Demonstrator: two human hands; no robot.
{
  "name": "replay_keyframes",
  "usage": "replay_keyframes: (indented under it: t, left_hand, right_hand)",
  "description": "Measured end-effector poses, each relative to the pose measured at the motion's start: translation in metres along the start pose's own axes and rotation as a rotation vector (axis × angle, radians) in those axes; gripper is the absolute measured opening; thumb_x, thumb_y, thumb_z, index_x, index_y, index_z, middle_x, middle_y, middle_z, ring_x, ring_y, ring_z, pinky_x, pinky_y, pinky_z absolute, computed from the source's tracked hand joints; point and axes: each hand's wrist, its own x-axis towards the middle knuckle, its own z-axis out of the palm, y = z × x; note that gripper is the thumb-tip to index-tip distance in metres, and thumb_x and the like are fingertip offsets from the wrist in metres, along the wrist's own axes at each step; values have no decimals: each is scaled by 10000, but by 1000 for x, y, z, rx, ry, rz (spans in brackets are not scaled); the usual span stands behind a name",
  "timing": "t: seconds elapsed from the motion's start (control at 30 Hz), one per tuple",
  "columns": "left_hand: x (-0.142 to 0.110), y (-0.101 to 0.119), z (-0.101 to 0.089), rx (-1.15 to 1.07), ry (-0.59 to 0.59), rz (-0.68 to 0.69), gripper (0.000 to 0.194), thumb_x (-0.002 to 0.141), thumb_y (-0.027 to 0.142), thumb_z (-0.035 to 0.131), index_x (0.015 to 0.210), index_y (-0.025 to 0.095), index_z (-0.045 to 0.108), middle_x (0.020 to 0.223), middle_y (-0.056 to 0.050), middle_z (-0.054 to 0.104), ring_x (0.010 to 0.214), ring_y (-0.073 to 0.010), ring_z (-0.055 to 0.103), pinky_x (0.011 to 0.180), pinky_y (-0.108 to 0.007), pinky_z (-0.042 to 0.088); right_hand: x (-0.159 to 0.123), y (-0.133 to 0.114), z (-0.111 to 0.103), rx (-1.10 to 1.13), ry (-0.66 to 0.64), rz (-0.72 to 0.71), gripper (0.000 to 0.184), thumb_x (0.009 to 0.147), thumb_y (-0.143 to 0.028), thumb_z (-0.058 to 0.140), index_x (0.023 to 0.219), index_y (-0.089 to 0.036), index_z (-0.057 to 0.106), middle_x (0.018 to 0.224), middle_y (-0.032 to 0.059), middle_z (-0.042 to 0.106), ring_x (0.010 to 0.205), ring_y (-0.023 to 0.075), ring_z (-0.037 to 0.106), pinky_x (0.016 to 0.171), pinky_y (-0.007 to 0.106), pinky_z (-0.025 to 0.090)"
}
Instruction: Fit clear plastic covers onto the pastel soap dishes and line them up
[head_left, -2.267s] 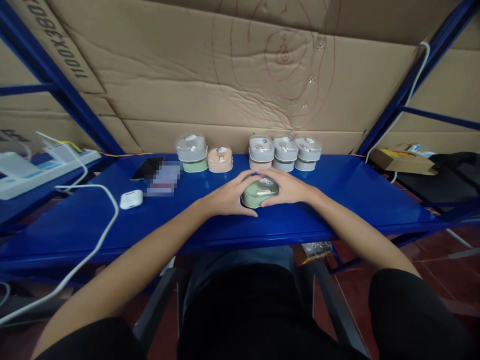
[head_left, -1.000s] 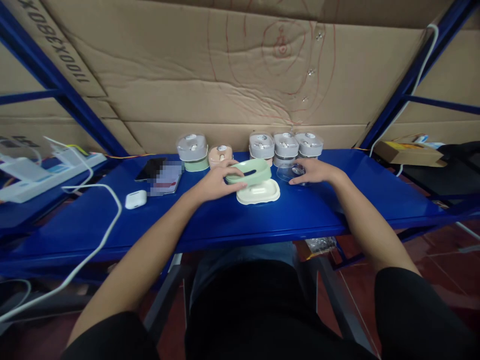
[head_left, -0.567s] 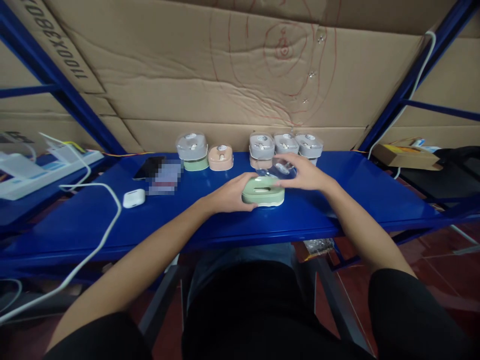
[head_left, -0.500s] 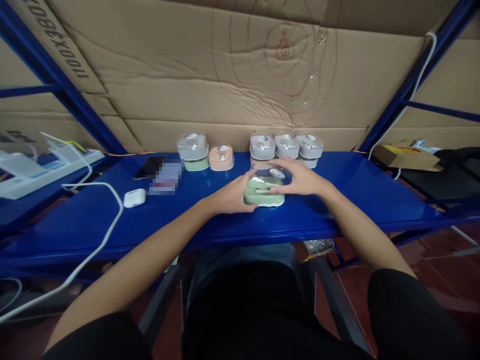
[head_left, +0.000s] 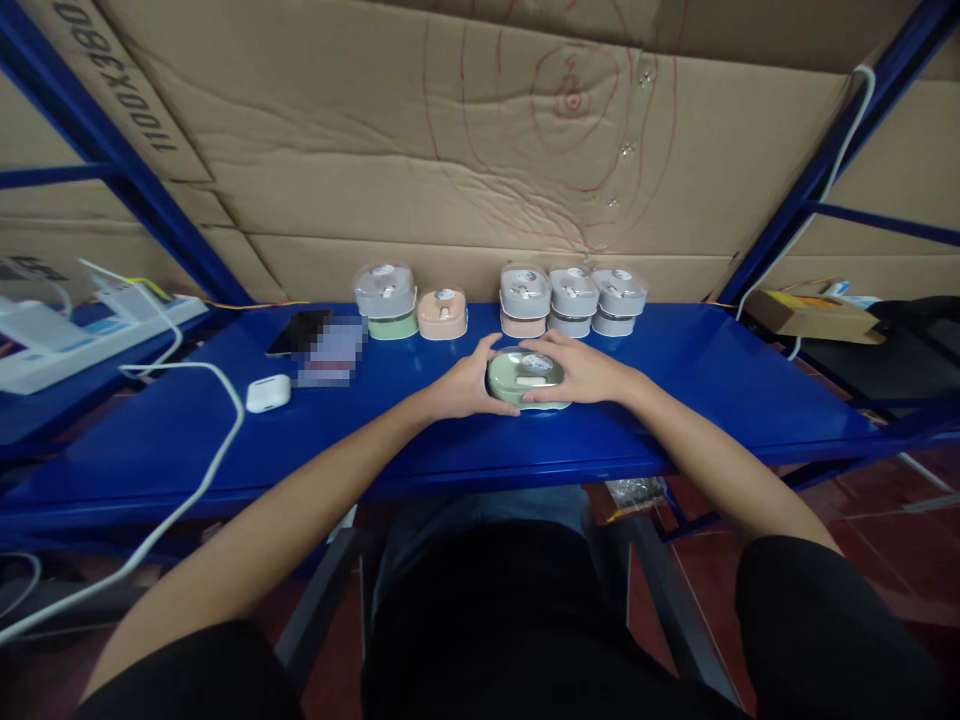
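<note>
A small rounded green box (head_left: 508, 393) rests on the blue table in front of me. Its clear lid (head_left: 517, 364) sits over the top, with a round sticker and a pale strip visible there. My left hand (head_left: 466, 384) is curved around the left side, thumb along the near edge. From the right, my right hand (head_left: 589, 372) grips the box and lid, its thumb at the front and its fingers behind. The fingertips on the far side are partly hidden.
Behind stand stacked grey-topped boxes (head_left: 574, 290) and a single peach box (head_left: 442, 316). To the left lie a white earbud case (head_left: 268, 393), a dark phone (head_left: 294, 334) and a white cable (head_left: 217, 460). Cardboard (head_left: 337, 130) backs the blue table (head_left: 675, 400).
My right hand has lowered the clear lid from a raised, tilted position onto the green box. My left hand has stayed at the box's left side.
</note>
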Motion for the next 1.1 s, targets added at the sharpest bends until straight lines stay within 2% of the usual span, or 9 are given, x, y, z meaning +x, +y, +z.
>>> replay_keyframes:
  t: [0.17,0.3,0.4,0.5,0.63,0.7,0.87,1.0,1.1]
  left_hand:
    - [-1,6,-1,58,15,12,1294,715,531,1016,1741,215,294,1540,-250,694,1470,-475,667,1202,-679,559]
    - [1,11,-2,76,99,67,1187,773,557,964,1712,217,322,1591,-249,640,1458,-438,672,1226,-637,552]
    - [4,7,-6,79,233,131,1088,874,565,870,1716,209,280,1576,-249,625,1457,-394,666,1226,-595,554]
    - [6,-1,-13,169,334,134,941,951,518,800,1695,236,299,1489,-201,673,1379,-348,699,1159,-552,592]
    - [6,-6,-26,372,391,119,731,985,466,767,1599,220,457,1438,-174,705,1336,-347,704,1153,-549,595]
    - [7,-7,-35,493,383,105,673,983,441,755,1564,196,519,1505,-196,676,1413,-384,663,1229,-581,546]
    - [18,-17,-56,792,283,-74,792,946,385,756,1639,112,487,1746,-269,490,1665,-482,414,1393,-630,337]
    - [23,-27,-64,859,202,-200,852,978,444,712,1680,49,432,1779,-305,440,1697,-512,342,1374,-664,324]
    - [23,-25,-64,852,218,-207,854,962,469,716,1654,38,462,1719,-302,515,1626,-499,444,1343,-629,373]
  right_hand:
    - [-6,11,-2,16,-56,-17,1195,752,-735,952,1766,-327,471,1598,150,640,1387,460,678,1180,630,579]
    - [-6,15,-16,85,28,-127,1168,737,-747,962,1734,-332,516,1651,130,649,1489,450,628,1273,671,496]
    - [-9,19,-37,44,237,-101,1104,764,-825,903,1688,-318,574,1684,124,632,1532,439,606,1333,647,434]
    - [-15,39,-61,-91,561,37,1087,817,-871,818,1687,-275,559,1722,146,586,1600,447,532,1355,645,393]
    - [-31,99,-90,-265,945,331,1021,920,-787,745,1694,-175,483,1697,242,565,1563,436,548,1309,671,418]
    - [-43,132,-98,-276,1016,599,965,934,-716,759,1669,-155,485,1625,263,604,1501,444,592,1251,695,458]
    - [-67,177,-93,-149,958,1193,919,879,-615,883,1616,-187,539,1569,263,606,1449,398,639,1209,554,524]
    - [-68,186,-75,-162,859,1309,968,800,-579,972,1577,-163,574,1593,321,541,1474,495,617,1208,620,520]
    - [-61,194,-66,-214,765,1287,957,886,-663,861,1615,-132,541,1613,336,534,1538,521,551,1251,652,470]
